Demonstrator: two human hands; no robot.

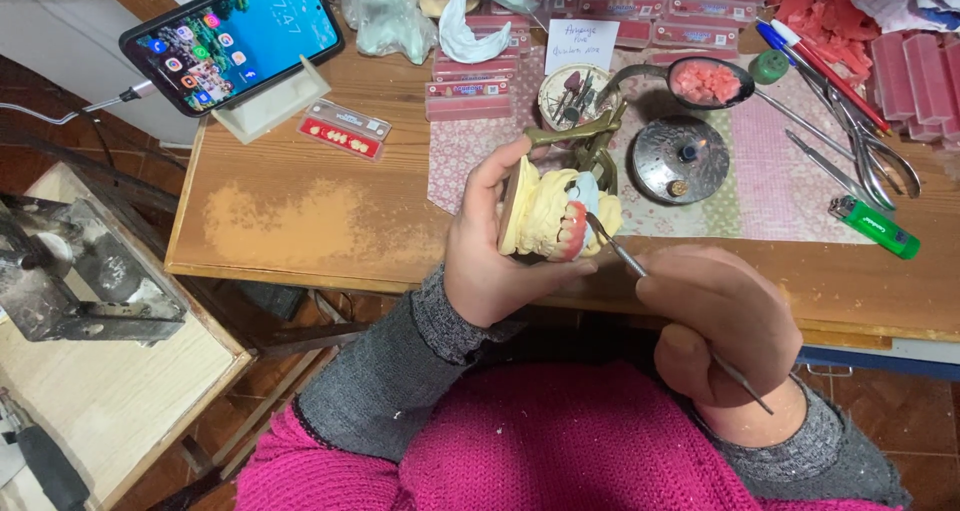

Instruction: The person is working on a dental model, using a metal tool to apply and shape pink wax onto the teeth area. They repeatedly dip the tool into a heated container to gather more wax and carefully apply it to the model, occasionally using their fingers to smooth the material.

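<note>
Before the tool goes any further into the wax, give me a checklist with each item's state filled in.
1. Left hand has a firm grip on the plaster dental model: ok, fingers wrap its back and base.
2. Right hand holds the thin metal tool: ok, held like a pen.
3. Tool tip sits at the red wax gum: ok; exact contact cannot tell.
4. Teeth set straight in the wax: cannot tell, too small.
5. Spoon of pink wax within reach on the wooden table: ok.
6. Green lighter away from the edge: not ok, it lies near the table's front edge.
</note>
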